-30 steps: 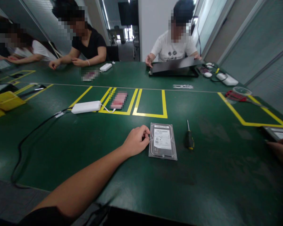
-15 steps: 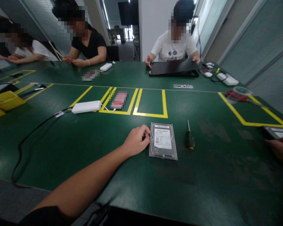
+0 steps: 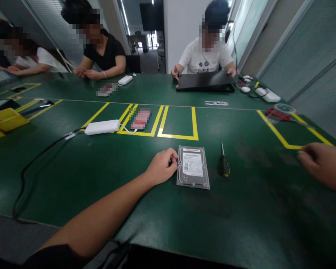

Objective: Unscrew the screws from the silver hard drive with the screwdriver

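A hard drive (image 3: pixel 193 166) with a white label lies flat on the green table, its silver rim showing. Beside its left edge rests my left hand (image 3: pixel 162 166), fingers curled in and nothing visible in them; whether they touch the rim is hard to tell. To the right of the drive lies a screwdriver (image 3: pixel 224 164) with a black and yellow handle, its shaft pointing away from me. My right hand (image 3: pixel 323 164) is over the table at the right edge, near a yellow-taped area. Its fingers are loosely curled, with no object showing in them.
Yellow tape (image 3: pixel 179 137) marks several areas on the table. A white power bank (image 3: pixel 102 127) with a cable lies left of a blurred pink phone (image 3: pixel 141 119). Red cables (image 3: pixel 278 114) lie at the right. Across the table a person holds a black panel (image 3: pixel 205 81).
My right hand has moved in from the right edge, leftward and up. The second hard drive by it no longer shows. My left hand, the labelled drive and the screwdriver stay put.
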### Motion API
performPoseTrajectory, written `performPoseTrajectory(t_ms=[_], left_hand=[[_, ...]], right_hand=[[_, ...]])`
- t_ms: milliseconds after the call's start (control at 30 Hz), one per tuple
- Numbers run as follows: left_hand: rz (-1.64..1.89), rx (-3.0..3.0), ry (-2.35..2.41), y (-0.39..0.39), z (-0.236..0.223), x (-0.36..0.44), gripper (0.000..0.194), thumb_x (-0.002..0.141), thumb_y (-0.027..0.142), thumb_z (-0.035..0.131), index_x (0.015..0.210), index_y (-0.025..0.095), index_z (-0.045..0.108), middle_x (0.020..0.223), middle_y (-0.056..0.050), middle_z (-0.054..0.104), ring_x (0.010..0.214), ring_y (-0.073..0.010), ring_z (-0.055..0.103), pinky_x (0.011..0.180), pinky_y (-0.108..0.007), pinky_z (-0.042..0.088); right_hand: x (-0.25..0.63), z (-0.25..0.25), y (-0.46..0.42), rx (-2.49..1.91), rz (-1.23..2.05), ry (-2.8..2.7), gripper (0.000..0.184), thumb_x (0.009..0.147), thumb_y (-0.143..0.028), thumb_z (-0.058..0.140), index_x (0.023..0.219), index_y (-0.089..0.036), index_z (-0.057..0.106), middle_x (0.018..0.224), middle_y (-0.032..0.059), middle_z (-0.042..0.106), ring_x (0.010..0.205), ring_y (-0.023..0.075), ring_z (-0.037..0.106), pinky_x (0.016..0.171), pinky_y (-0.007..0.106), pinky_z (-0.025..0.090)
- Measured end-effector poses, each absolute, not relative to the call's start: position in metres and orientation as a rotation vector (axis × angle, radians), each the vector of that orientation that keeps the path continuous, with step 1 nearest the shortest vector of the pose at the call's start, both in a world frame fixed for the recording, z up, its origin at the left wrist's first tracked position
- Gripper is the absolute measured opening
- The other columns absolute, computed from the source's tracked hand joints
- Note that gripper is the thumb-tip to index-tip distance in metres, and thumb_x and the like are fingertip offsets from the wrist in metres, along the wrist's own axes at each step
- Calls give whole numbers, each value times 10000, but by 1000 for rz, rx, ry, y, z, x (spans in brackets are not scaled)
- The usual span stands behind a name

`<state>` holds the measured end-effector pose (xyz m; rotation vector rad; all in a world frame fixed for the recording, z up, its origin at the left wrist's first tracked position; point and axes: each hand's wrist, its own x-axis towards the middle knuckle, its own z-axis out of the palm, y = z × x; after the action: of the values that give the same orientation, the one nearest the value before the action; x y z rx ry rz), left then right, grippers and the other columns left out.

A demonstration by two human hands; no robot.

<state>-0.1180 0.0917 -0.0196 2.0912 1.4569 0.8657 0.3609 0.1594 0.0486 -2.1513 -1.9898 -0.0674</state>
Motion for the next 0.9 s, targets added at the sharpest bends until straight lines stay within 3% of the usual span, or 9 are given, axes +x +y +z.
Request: performPoseTrajectory(t_ms=[100,233,600,900], left_hand=[[884,2079,1456,91,-20,-118,132,804,123,506,914,190,532,774,9,595,705,-136,550,676,-273,445],[917,2044,1449,90,-20,-119,117,809,129,511,908,189,534,766,14,581,692,-129,541,662,-268,439],[1322,2117,1412,79,-9,-115,70,832,131,523,802,189,548,785,-16,585,778,-163,554,730,-312,455],[1397,2452,1199,67,-5,-106,139,889,227,612,1007,212,684,922,-37,711,883,-183,599,837,-367,459]], right_hand=[[306,77,147,-2090,66,-1939,158,862,-318,648,777,-188,618,735,86,640,622,161,507,634,355,355],[238,98,124,-1675,326,-1929,347,850,-548,556,814,-208,621,741,62,625,673,181,547,647,348,385],[140,79,87,-1213,1102,-1780,251,928,-431,554,860,-190,576,708,-6,529,627,105,487,566,255,388],[120,33,84,-1132,1084,-1933,207,947,-360,517,844,-185,559,721,-3,546,638,111,493,568,250,391]])
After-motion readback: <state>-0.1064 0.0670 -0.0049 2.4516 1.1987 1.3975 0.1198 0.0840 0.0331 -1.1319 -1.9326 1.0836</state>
